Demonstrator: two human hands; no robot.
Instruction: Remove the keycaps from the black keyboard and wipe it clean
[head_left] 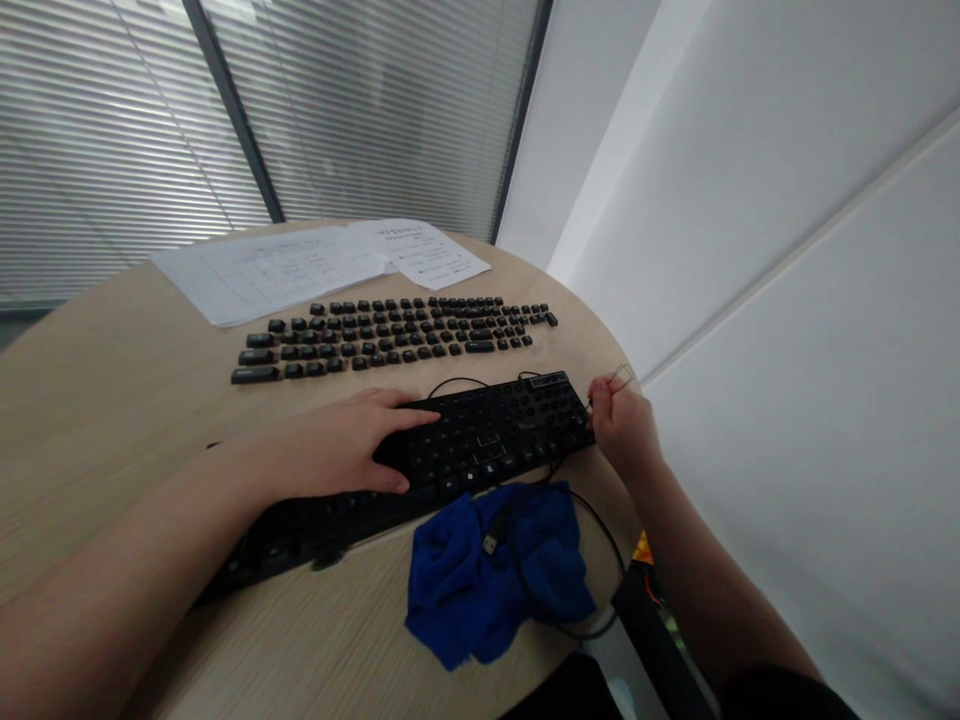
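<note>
Keycap-pulling seems in hand — the left hand lies spread on the keyboard beneath it, the right hand pinches a wire tool beside the keyboard's end (loose keycaps lie beyond both) — and a square hook under a cap seems called for.

Near: round, pale wood-grain tabletop. Far left: white slatted blinds, daylight behind, crossed by a narrow dark bar. Right: smooth white wall, one straight seam.
</note>
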